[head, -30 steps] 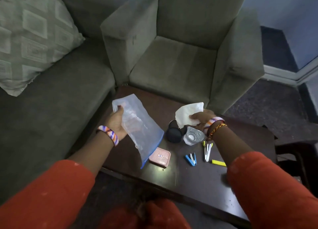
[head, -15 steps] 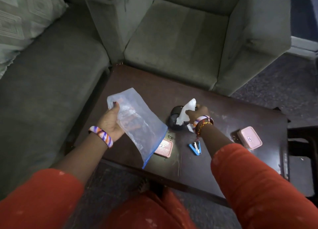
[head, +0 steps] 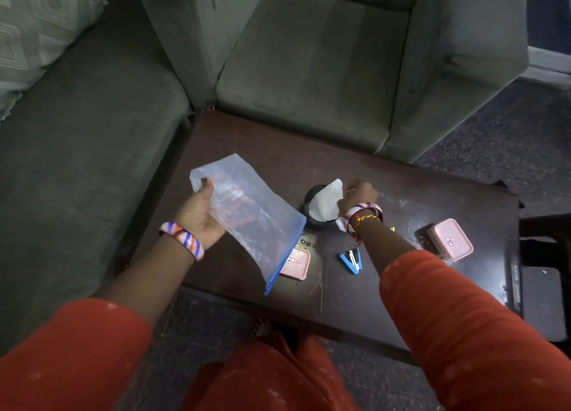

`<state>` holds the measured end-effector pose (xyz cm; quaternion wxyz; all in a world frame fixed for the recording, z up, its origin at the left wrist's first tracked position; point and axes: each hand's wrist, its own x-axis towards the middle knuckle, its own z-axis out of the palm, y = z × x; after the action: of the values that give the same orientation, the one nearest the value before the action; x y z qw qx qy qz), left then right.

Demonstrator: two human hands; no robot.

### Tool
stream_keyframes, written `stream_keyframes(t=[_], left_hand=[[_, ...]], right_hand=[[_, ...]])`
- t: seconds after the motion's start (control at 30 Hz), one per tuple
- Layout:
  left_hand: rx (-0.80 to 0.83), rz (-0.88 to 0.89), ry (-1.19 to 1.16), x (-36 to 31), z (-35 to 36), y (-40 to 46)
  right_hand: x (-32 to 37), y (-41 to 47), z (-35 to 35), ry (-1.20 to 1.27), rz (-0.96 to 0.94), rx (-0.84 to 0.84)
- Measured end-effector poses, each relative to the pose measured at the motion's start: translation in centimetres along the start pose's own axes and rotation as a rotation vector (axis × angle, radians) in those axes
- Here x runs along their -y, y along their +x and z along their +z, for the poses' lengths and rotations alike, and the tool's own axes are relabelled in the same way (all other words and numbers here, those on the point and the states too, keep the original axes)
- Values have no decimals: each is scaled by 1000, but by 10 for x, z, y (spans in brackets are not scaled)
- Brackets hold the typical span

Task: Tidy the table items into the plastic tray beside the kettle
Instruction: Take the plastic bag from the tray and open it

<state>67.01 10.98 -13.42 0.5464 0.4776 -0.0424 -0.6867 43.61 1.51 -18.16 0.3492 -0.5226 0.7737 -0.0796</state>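
Our left hand [head: 200, 212] has its fingers curled round one end of a clear plastic pouch [head: 247, 215] with a blue zip edge, thumb on top, the rest showing through the plastic. The pouch hangs tilted over the table's near-left part, zip end lowest. Our right hand [head: 360, 194] is pinching a white tissue [head: 326, 203], which drapes onto a dark round thing [head: 312, 194] near the middle of the table; we honestly can't tell what that round thing is, since the tissue covers most of it.

The dark wooden table [head: 386, 287] is scuffed and has whitish smears. A pink lidded box [head: 295, 263] sits by the near edge, partly tucked behind the pouch's zip end. A blue stapler [head: 350, 260] lies just to its right, near our right forearm. A second pink box [head: 449, 239] sits toward the right edge. A sliver of something clear or white [head: 340, 225] and a bit of yellow [head: 392, 229] peek out beside the right wrist, too hidden to name. A tiny dark clip-like bit [head: 305, 242] lies just past the first pink box.

Beyond the far edge is a green armchair [head: 309, 70], and a green sofa [head: 77, 132] with a patterned cushion [head: 37, 30] is off the left edge. The floor is dark carpet [head: 509, 138]. The room is dim, and our orange sleeves [head: 463, 333] fill the bottom.
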Motion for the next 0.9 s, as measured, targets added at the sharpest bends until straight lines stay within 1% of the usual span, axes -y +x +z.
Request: stream_keyframes(t=[0.07,0.13,0.27,0.33,0.4,0.47,0.53,0.6,0.7,0.8,0.83,0.87,0.9], left_hand=[[16,19,13,-2,2,-1],[-9,31,23,-4,6,-4],[-183,60,-5,-7,10,-5],[-270,69,-12,-10,12,-4],[-311,39,-17,-12,18,-6],[-336,-5,15,-15,27,-9],[-315,-60,91,-17,37,-10],[-277,-121,169,-19,46,-11],[-198,-162,279,-24,66,-20],[-139,-197,461,-26,90,-35],[-156,-185,519,-28,95,-38],[-185,-121,568,-32,101,-40],[-201,-18,615,-36,108,-43]], right_hand=[[-3,2,1,-82,-58,4],[-5,2,1,-126,-77,-19],[-6,-7,-4,-56,-61,-122],[-7,-15,-7,-22,-121,-144],[-6,-28,-13,12,-241,-96],[-1,-48,-23,111,-389,33],[11,-67,-37,245,-517,167],[19,-75,-50,319,-602,233],[24,-83,-75,395,-632,177],[18,-87,-102,457,-583,84],[15,-87,-110,470,-563,56],[13,-86,-118,463,-544,19],[11,-85,-126,433,-523,-29]])
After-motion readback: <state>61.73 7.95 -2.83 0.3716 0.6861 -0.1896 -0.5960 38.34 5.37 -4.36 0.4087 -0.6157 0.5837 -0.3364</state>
